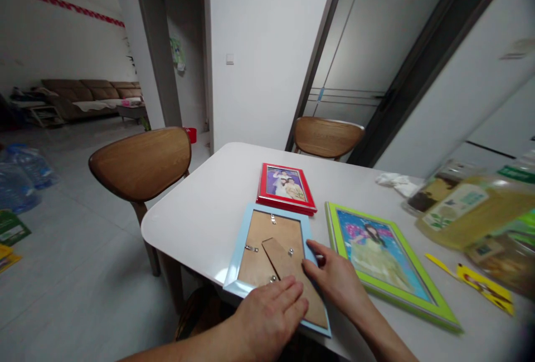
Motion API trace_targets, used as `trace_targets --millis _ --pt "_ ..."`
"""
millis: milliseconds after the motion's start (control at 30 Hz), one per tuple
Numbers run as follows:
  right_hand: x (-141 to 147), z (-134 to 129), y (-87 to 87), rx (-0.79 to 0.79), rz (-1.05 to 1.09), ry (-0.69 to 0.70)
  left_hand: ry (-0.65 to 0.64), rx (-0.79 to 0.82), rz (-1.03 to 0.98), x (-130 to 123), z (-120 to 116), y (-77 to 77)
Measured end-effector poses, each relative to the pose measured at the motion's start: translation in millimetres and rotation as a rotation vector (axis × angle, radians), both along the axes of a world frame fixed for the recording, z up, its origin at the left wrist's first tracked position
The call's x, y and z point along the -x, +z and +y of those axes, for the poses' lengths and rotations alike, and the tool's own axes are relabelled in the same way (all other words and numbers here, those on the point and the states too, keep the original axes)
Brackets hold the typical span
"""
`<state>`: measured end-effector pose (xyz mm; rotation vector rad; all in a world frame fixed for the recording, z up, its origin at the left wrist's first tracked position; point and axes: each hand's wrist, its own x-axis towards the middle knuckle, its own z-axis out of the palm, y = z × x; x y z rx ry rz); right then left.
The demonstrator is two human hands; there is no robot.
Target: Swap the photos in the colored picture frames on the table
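A light-blue picture frame (239, 259) lies face down at the table's near edge, its brown backing board (267, 234) showing with small metal clips and a folded stand. My left hand (273, 312) rests with its fingers flat on the lower part of the backing. At the frame's right border, my right hand (334, 273) grips the edge with thumb and finger; its other fingers are partly hidden. Just beyond the blue frame lies a red picture frame (309, 192) with a photo facing up. To the right is a green picture frame (422, 264) holding a photo of a person in a pale dress.
On the table's right side are a bottle of yellow liquid (455, 211), clear packages, white tissue (397, 182) and a yellow cutter-like item (485, 288). Wooden chairs (142, 161) stand left and behind the white table (196, 217). Water bottles (29, 167) are on the floor.
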<state>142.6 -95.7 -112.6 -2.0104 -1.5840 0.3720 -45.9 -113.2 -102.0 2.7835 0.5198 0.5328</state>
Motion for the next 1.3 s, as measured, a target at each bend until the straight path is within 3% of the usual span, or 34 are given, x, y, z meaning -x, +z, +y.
trace_targets --millis 133,200,333,533,700,833,967,1200,1300 --pt "-1 1 1.5 -0.138 -0.226 0.105 0.030 0.115 -0.025 3 7 10.3" --pt "-2 2 2.6 -0.183 -0.261 0.175 0.134 0.144 -0.056 8 12 10.2" --pt "-1 7 2.9 -0.130 -0.244 0.293 0.293 0.173 -0.069 18 19 2.0" --pt "2 17 -2.5 -0.169 -0.282 0.454 0.287 0.295 -0.050 23 22 6.2" --pt "4 19 -2.6 -0.176 -0.245 0.524 0.152 0.242 0.002 13 29 16.1" --pt "6 17 0.8 -0.150 -0.120 0.517 0.172 0.204 -0.007 4 30 14.1" --pt "6 18 0.6 -0.170 -0.046 0.414 0.199 0.200 -0.046 9 28 10.2" --pt "7 27 3.8 -0.102 -0.140 0.297 0.368 0.197 -0.043 34 29 11.3" --pt "7 28 5.3 -0.119 -0.165 0.297 0.351 0.235 -0.028 46 31 11.1"
